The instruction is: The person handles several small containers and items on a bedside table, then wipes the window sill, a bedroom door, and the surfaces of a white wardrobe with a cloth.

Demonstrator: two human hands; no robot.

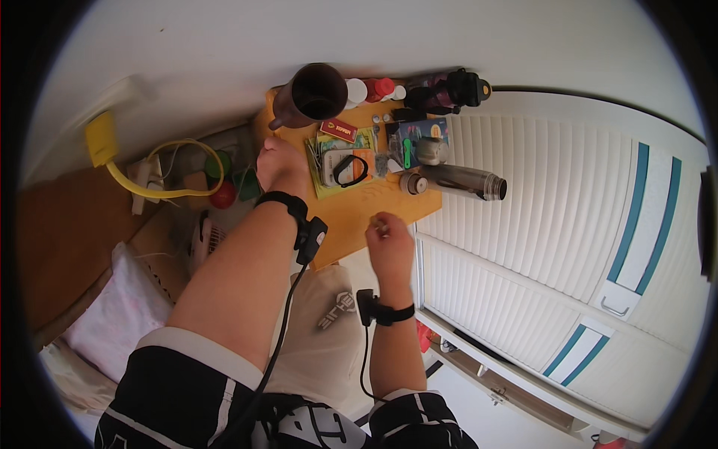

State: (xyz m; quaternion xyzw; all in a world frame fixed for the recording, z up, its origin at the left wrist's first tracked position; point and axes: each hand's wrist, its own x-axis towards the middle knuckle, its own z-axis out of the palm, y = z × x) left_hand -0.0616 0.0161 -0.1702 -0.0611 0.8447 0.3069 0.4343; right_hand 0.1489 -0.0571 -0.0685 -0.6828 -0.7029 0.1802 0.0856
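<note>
**Small pinched piece, at the table's near edge**

Small piece [381, 224]: kind too small for me to tell; between the thumb and fingers of the right hand [391, 245]. I judge it light, easily dropped, best kept in the fingertips.

Left hand [281, 165]: curled near the dark brown vessel [303, 105]; whether it grips anything, I cannot tell.

Table [336, 228]: bare along the near edge; steel flask [464, 182] at the right edge, crowding that side.

Bedding [116, 322], louvred doors [523, 161] and a cluttered wooden table [340, 228] suggest a home bedroom.
</note>
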